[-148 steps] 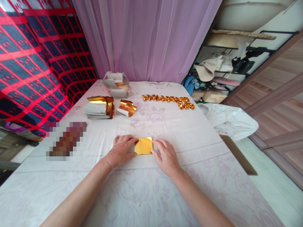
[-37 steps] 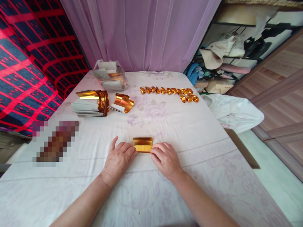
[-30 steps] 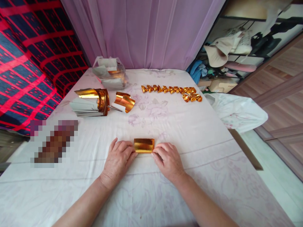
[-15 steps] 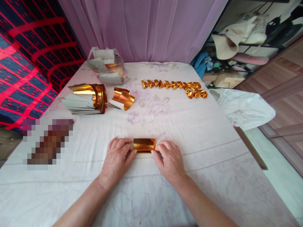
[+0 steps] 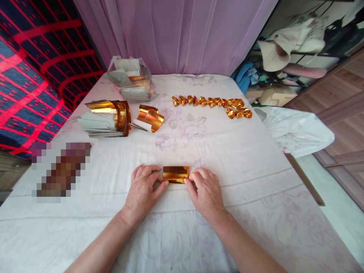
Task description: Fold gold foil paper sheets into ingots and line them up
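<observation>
A small rectangle of shiny gold foil paper [image 5: 175, 173] lies on the floral tablecloth, its near edge folded up into a narrow strip. My left hand [image 5: 145, 185] pinches the near left corner between thumb and fingers. At the near right corner, my right hand [image 5: 205, 188] grips the same sheet with thumb and forefinger. Beyond them a row of folded gold foil pieces [image 5: 210, 101] bends back on itself at its right end. To the left stand a stack of gold and pale paper sheets [image 5: 99, 123] and a few loose curled gold sheets [image 5: 152, 119].
A clear plastic bag of paper sheets [image 5: 132, 79] rests at the table's back left. A pixelated patch [image 5: 62, 170] hides something on the left. Purple curtain [image 5: 176, 34] hangs behind the table. On the right are a white bag [image 5: 304, 131] and a cluttered shelf holding a hat [image 5: 274, 49].
The folded near strip of the foil paper now slants, narrower at its left end. Both hands keep their hold; the whole scene has shifted slightly right in view.
</observation>
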The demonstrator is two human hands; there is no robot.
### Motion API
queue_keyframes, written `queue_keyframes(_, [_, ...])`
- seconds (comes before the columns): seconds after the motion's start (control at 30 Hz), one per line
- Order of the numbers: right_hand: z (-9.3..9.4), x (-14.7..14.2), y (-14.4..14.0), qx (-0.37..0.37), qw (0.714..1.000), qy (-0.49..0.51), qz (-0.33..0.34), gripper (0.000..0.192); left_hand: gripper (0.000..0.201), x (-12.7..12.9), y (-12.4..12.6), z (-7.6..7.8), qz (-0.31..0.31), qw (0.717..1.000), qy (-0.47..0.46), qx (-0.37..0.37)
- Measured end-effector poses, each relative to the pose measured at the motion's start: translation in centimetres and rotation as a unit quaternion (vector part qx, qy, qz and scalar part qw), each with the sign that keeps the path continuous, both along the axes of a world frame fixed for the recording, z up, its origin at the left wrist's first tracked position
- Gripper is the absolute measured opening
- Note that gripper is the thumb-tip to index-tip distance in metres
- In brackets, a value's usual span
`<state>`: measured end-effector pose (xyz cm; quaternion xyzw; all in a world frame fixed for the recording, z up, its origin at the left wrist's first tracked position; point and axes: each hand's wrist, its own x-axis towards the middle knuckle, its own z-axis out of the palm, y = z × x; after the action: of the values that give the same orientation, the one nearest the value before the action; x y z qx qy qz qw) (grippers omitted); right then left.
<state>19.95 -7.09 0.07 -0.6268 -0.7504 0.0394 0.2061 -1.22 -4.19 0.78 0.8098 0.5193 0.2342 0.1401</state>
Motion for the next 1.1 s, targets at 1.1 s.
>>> queue_keyframes(1.1, [-0.02, -0.16, 0.16, 0.007, 1.0, 0.0, -0.01, 0.024, 0.021, 0.75, -0.04, 0.36, 0.027, 1.0, -0.005, -0.003])
